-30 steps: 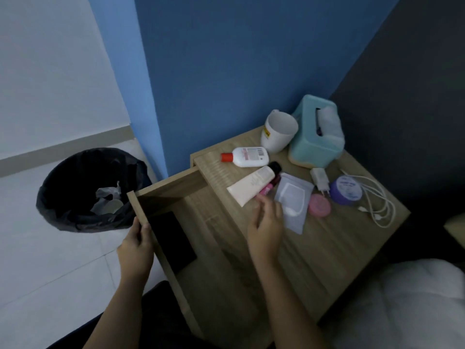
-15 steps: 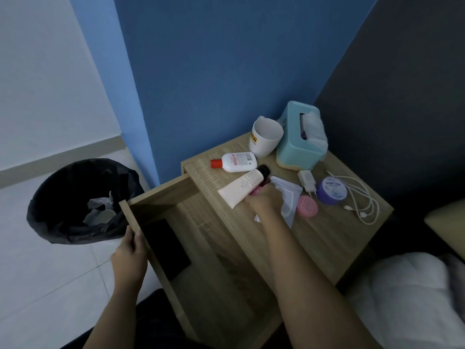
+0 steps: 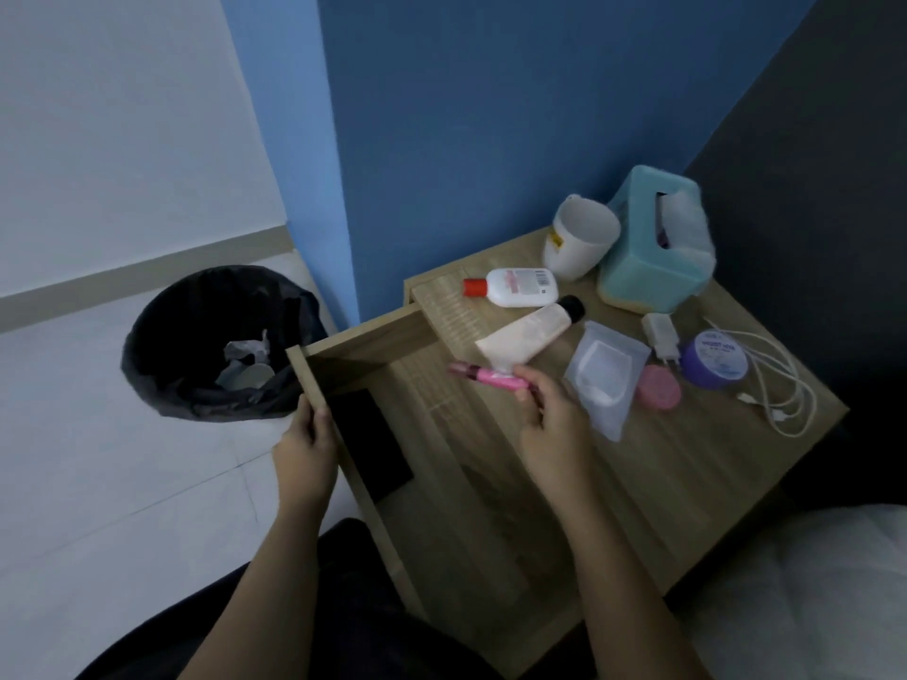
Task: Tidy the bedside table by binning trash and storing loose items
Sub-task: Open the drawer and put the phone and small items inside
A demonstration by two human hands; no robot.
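Observation:
My right hand [image 3: 549, 424] pinches a small pink tube [image 3: 491, 381] and holds it over the back of the open wooden drawer [image 3: 314, 390]. My left hand [image 3: 304, 454] grips the drawer's front panel. A black flat item [image 3: 373, 444] lies inside the drawer. On the bedside table [image 3: 687, 473] lie a beige tube with a black cap [image 3: 530, 331], a white bottle with a red cap [image 3: 515, 287], a clear pouch [image 3: 606, 375], a pink round case [image 3: 658, 393], a purple tin [image 3: 717, 359], a white charger [image 3: 661, 333] and a white cable [image 3: 780, 385].
A bin lined with a black bag [image 3: 216, 346] stands on the floor left of the drawer, with crumpled trash inside. A white mug [image 3: 579, 242] and a teal tissue box [image 3: 657, 247] stand at the table's back by the blue wall. White bedding [image 3: 810, 596] lies at lower right.
My right hand has picked the pink tube up from beside the beige tube and brought it left, over the drawer. My left hand has kept its grip on the drawer front.

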